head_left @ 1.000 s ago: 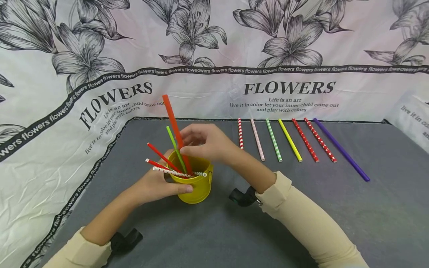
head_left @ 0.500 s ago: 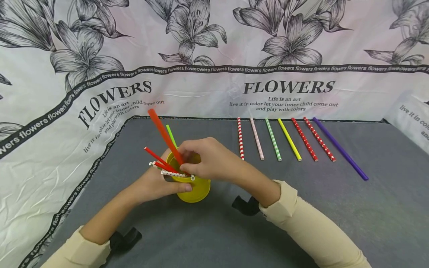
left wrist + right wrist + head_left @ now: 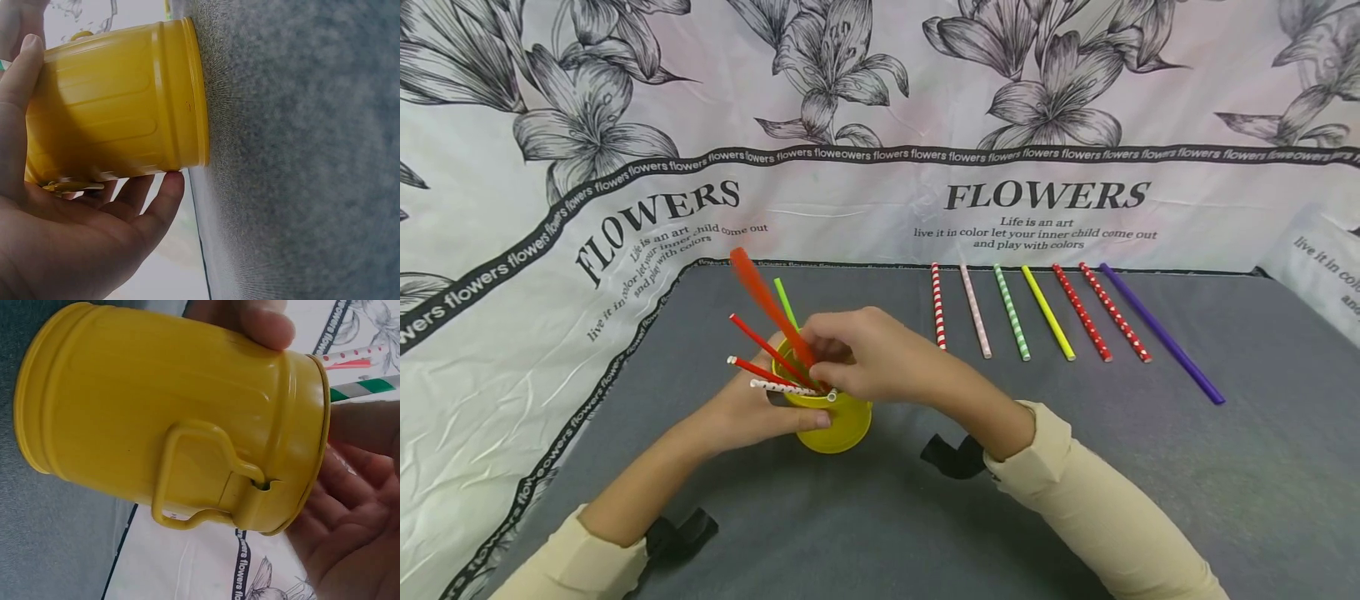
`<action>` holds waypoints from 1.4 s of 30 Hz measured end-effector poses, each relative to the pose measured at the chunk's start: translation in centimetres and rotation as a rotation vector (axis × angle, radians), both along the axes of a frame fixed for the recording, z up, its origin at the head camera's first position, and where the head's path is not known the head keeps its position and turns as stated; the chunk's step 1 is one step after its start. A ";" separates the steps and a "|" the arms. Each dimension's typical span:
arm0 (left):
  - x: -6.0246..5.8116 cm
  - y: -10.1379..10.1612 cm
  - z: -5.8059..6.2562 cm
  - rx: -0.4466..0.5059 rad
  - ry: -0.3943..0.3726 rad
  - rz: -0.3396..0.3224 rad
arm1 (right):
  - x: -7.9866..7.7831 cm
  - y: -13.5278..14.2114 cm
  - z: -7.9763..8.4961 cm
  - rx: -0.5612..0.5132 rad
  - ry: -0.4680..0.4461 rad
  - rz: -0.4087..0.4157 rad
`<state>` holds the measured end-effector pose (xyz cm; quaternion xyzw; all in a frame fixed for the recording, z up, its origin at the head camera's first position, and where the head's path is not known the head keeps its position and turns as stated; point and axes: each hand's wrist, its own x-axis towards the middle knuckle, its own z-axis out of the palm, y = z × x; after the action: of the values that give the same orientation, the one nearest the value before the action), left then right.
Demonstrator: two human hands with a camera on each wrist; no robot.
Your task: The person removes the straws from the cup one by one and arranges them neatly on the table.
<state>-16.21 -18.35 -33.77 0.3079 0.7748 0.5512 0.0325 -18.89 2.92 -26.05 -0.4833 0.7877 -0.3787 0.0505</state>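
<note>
My left hand (image 3: 748,417) grips a yellow bucket (image 3: 842,425), thumb along its front, fingers behind. In the left wrist view the bucket (image 3: 112,100) stands on the grey surface. At the bucket's mouth, my right hand (image 3: 880,354) pinches a thick orange-red straw (image 3: 767,300), which leans left, its upper end blurred. Also sticking out are a green straw (image 3: 786,302), a thin red straw (image 3: 763,339), another red straw (image 3: 756,368) and a dotted white straw (image 3: 775,386). A green-and-white striped straw (image 3: 365,389) shows in the right wrist view. The straws' lower ends are hidden.
Several straws lie in a row on the grey surface at the back right, from a red-and-white striped straw (image 3: 937,304) past a yellow straw (image 3: 1048,312) to a long purple straw (image 3: 1161,333). A flower-printed cloth (image 3: 865,200) hangs behind.
My right hand has lowered to the bucket's rim, and the orange-red straw has tipped left and sunk. The smaller straws have shifted. My left hand keeps its hold on the bucket.
</note>
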 end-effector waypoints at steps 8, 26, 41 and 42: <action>0.4 -0.1 0.2 -0.071 -0.050 0.082 | 0.1 1.0 0.8 -0.363 0.152 -0.063; 0.3 0.1 0.0 0.003 -0.039 0.043 | 1.0 2.0 1.8 -0.507 0.170 -0.073; 0.3 0.1 0.3 -0.024 -0.019 0.055 | 1.8 2.9 2.5 -0.602 0.161 -0.066; 0.4 0.1 0.3 -0.028 -0.015 0.057 | 1.8 2.9 2.5 -0.606 0.167 -0.061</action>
<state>-15.86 -18.24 -33.47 0.2808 0.7907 0.5433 0.0271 -17.07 5.84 -23.54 -0.4820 0.6544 -0.5566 -0.1721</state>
